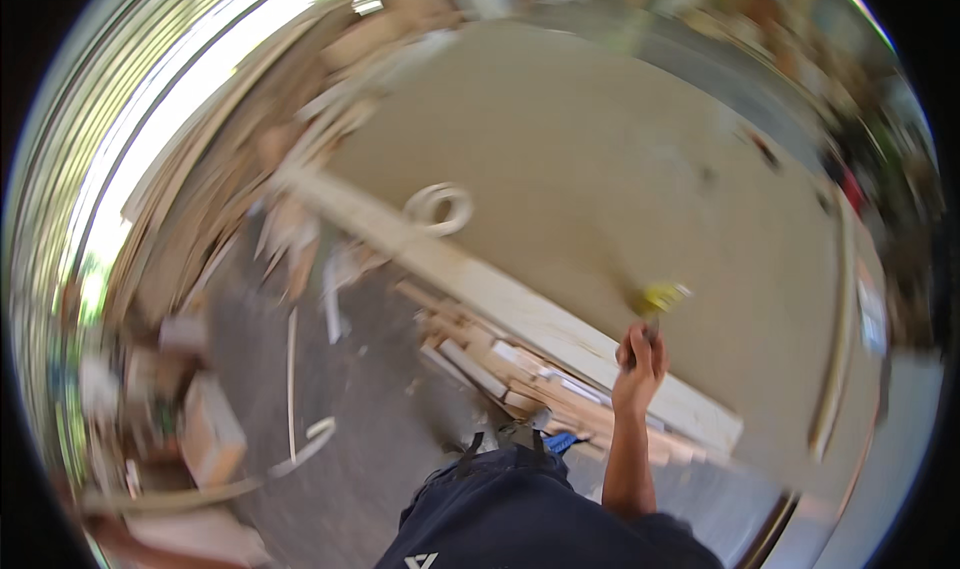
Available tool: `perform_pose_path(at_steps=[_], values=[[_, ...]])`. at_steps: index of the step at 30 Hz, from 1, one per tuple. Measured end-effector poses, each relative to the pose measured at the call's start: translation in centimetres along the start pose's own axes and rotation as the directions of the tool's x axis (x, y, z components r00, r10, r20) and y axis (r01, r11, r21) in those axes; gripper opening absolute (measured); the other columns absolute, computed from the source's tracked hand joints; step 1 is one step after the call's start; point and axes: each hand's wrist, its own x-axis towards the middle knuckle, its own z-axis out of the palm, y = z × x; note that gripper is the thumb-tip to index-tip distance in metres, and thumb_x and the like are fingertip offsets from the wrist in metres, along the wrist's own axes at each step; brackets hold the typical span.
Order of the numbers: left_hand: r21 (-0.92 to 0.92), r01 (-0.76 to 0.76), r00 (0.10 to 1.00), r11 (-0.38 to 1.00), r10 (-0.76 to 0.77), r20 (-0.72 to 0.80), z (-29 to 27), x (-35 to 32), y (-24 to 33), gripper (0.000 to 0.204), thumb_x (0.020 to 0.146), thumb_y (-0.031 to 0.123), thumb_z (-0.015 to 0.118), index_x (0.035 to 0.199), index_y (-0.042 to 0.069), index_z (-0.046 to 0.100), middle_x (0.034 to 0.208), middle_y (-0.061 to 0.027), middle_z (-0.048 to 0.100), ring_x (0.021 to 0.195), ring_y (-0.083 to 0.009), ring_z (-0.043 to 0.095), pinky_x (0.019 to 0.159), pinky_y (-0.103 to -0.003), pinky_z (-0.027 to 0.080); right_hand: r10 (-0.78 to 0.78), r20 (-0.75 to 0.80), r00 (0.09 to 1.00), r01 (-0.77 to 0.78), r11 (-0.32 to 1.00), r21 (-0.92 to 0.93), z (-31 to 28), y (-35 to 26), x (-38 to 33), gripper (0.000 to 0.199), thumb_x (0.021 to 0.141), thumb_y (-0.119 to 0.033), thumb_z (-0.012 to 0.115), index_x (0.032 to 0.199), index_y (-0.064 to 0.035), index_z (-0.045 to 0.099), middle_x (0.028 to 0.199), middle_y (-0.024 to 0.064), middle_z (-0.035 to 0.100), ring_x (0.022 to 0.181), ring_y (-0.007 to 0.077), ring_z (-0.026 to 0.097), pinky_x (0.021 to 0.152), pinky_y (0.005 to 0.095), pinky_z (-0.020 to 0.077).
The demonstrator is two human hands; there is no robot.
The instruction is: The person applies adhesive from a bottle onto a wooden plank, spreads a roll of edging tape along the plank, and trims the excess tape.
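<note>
My right hand (642, 354) is closed round the dark handle of a tool with a yellow head (662, 296). Motion blur hides its exact kind. This hand is above the near edge of a large flat board (590, 159), close to a long pale wooden plank (480, 281) lying along that edge. At the far lower left, my left hand (100, 527) is smeared and cut off by the rim. It is by the end of a long pale strip (220, 493) with a bent tip; whether the fingers grip it cannot be made out.
A white roll of edging or tape (440, 209) lies on the board beside the plank. Stacked wood offcuts (480, 354) are below the board's near edge. Long boards (190, 209) lean at the left, near a cardboard box (212, 431). A rounded rail (832, 349) runs along the right.
</note>
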Motion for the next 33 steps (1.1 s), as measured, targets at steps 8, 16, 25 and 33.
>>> perform_pose_path(at_steps=[8, 16, 25, 33], values=[[-0.338, 0.292, 0.946, 0.895, -0.218, 0.241, 0.5, -9.9, 3.3, 0.068, 0.097, 0.030, 0.065, 0.147, -0.008, 0.037, 0.124, -0.0139, 0.061, 0.108, -0.0260, 0.059, 0.096, -0.039, 0.044, 0.154, 0.841, 0.518, -0.023, 0.986, -0.166, 17.1, 6.0, -14.6, 0.025, 0.082, 0.000, 0.070, 0.106, -0.0018, 0.069, 0.097, 0.0001, 0.065, 0.057, -0.0005, 0.031, 0.052, 0.0177, 0.0256], [-0.185, -0.007, 0.998, 0.983, -0.005, -0.066, -10.9, -11.4, 10.3, 0.047, 0.105, 0.022, 0.051, 0.138, -0.012, 0.047, 0.123, -0.0254, 0.064, 0.108, -0.0347, 0.069, 0.091, -0.038, 0.057, -0.163, 0.947, -0.278, 0.194, 0.956, 0.221, 28.2, 4.6, -37.5, 0.076, 0.073, -0.028, 0.087, 0.140, -0.0108, 0.055, 0.115, 0.0154, 0.071, 0.057, 0.0167, 0.059, 0.056, 0.0300, 0.0474], [0.094, -0.124, 0.844, 0.988, 0.155, -0.514, -34.9, -11.1, 19.7, 0.045, 0.105, 0.023, 0.051, 0.132, -0.012, 0.050, 0.128, -0.0274, 0.060, 0.117, -0.0335, 0.064, 0.090, -0.038, 0.056, -0.100, 0.878, -0.467, 0.212, 0.952, 0.221, 21.2, 13.7, -57.8, 0.035, 0.080, -0.004, 0.071, 0.114, -0.0144, 0.070, 0.093, 0.0088, 0.074, 0.070, 0.0275, 0.071, 0.062, 0.0355, 0.0544], [0.220, -0.034, 0.574, 0.975, 0.199, -0.794, -66.5, -24.5, 39.2, 0.049, 0.101, 0.022, 0.059, 0.135, -0.012, 0.049, 0.140, -0.0195, 0.057, 0.131, -0.0254, 0.055, 0.104, -0.035, 0.048, -0.096, 0.751, -0.654, 0.220, 0.925, 0.310, 19.6, 22.8, -63.2, 0.041, 0.077, 0.002, 0.068, 0.115, -0.0140, 0.070, 0.093, 0.0074, 0.074, 0.074, 0.0281, 0.071, 0.064, 0.0364, 0.0557]])
